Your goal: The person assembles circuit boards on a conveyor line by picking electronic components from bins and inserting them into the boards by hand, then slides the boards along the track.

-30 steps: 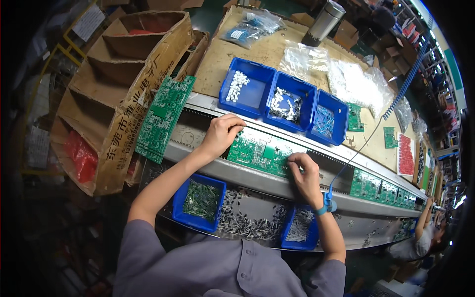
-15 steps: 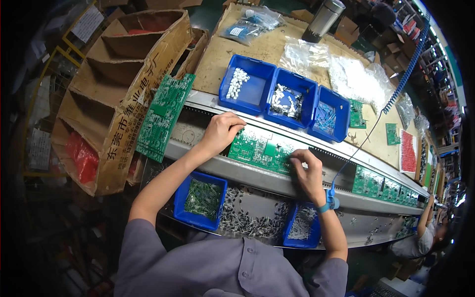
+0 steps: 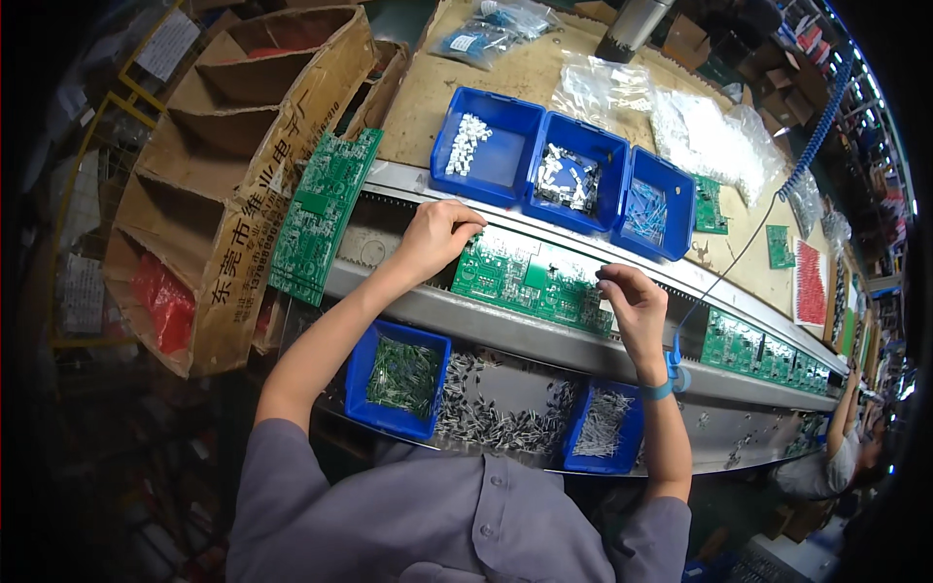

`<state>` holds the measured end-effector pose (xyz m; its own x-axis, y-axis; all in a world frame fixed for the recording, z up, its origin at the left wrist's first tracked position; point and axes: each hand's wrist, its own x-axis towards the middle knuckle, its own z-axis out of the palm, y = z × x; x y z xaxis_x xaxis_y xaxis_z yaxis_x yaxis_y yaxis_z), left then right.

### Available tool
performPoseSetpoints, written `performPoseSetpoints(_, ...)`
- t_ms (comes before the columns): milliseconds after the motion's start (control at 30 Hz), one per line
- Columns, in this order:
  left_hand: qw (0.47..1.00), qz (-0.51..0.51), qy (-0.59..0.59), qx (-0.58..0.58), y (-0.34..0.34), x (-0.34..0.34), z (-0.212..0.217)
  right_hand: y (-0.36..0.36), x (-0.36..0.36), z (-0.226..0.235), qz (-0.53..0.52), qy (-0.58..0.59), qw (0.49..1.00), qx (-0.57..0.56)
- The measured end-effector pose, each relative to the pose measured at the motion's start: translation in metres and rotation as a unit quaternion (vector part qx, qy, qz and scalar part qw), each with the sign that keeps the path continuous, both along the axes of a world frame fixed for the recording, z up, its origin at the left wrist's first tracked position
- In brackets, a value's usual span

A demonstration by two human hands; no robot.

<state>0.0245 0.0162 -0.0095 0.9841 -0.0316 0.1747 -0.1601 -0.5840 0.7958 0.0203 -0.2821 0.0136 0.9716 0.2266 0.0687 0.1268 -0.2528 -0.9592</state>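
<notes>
The green circuit board (image 3: 530,280) lies flat on the conveyor rail (image 3: 544,335), set where both hands reach it. The left hand (image 3: 434,236) rests curled on the board's far-left corner, apparently steadying it. The right hand (image 3: 632,301) hovers at the right edge, fingertips pinched together; whether they hold a component cannot be told. Blue parts bins (image 3: 573,175) sit just beyond.

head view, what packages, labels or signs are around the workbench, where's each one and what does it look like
Brown cardboard divider box: far left, tipped on its side, dark printing on its flank.
Clear plastic bags of white parts: bench top behind the bins, crumpled.
Clear bag with blue contents: top centre, white label.
White paper sheets: upper left, on a yellow frame.
Red-and-white flat sheet: far right bench.
</notes>
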Motion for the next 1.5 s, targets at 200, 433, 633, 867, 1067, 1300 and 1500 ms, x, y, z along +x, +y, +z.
performPoseSetpoints(200,1.0,-0.005,0.011,0.014,-0.001,0.0,0.004,-0.001,-0.001,0.002,-0.005,-0.026,0.999,-0.035)
performPoseSetpoints(433,1.0,-0.017,0.013,0.018,-0.001,-0.001,0.006,0.002,0.002,0.007,0.027,-0.083,0.992,-0.091)
performPoseSetpoints(633,0.998,-0.028,0.037,0.043,-0.002,0.005,0.015,0.007,0.01,-0.002,0.059,-0.083,0.989,-0.106)
performPoseSetpoints(867,0.988,-0.069,0.071,0.12,-0.009,0.012,0.028,0.024,0.023,-0.012,0.056,-0.145,0.978,-0.141)
performPoseSetpoints(1067,0.988,-0.058,0.068,0.127,-0.01,0.012,0.024,0.03,0.031,-0.016,0.072,-0.174,0.97,-0.153)
performPoseSetpoints(1300,0.99,-0.039,0.037,0.127,-0.007,0.007,0.019,0.033,0.032,-0.016,0.066,-0.17,0.972,-0.151)
performPoseSetpoints(1500,0.991,-0.048,-0.049,0.112,-0.011,-0.016,0.037,0.034,0.032,-0.014,0.065,-0.162,0.972,-0.16)
